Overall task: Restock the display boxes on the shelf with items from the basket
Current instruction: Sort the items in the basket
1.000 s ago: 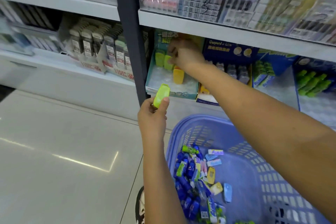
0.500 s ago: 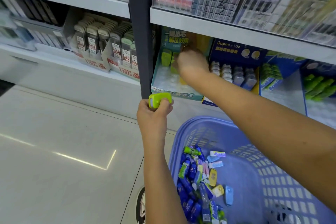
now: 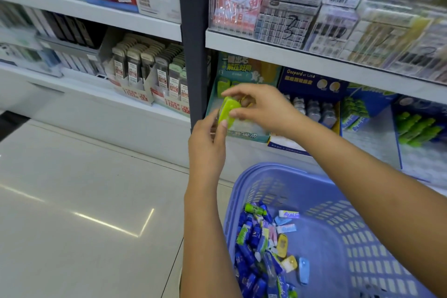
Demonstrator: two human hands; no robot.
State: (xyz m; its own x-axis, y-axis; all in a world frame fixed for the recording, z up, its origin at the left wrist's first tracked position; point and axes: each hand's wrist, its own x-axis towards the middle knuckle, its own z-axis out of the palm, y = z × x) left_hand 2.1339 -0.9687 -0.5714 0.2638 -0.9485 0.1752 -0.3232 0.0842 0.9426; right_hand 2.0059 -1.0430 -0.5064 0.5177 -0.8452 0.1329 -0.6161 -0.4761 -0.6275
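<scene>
Right hand (image 3: pixel 263 109) has withdrawn from the teal cardboard display box (image 3: pixel 242 136) to meet the left hand (image 3: pixel 208 139). Both pinch the lime-green oval plastic item (image 3: pixel 227 110), fingers otherwise loosely spread, just in front of the box. Handover judged under way; the purple slotted plastic basket (image 3: pixel 278 170), near right, holds more stock.

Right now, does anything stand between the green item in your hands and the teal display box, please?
Nothing visible does. The left hand and right hand pinch the green item just before the teal display box; only the right hand covers part of its tray.
</scene>
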